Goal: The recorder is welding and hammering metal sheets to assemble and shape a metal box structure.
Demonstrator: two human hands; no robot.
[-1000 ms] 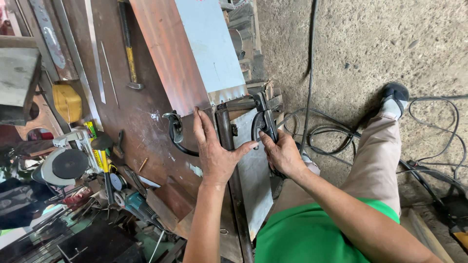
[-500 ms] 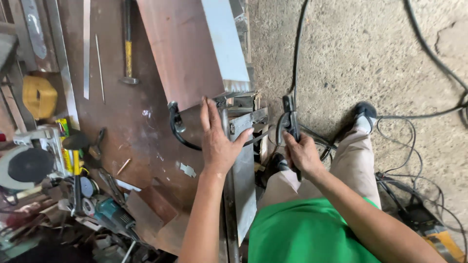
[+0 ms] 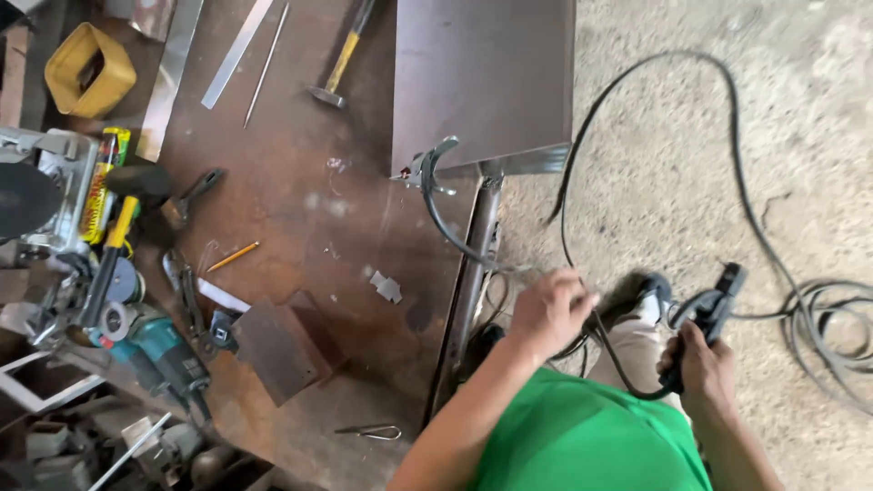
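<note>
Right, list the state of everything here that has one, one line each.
Left hand: closed around a black cable.
Right hand: gripping a black welding holder, held off the floor.
Metal sheet: lying flat at the table edge, clamped by a ground clamp.
Hammer: lying on the table, untouched.
Teal angle grinder: lying on its side.
Pencil: lying loose.

A yellow-red-green labelled tube (image 3: 102, 185) lies far left.
</note>
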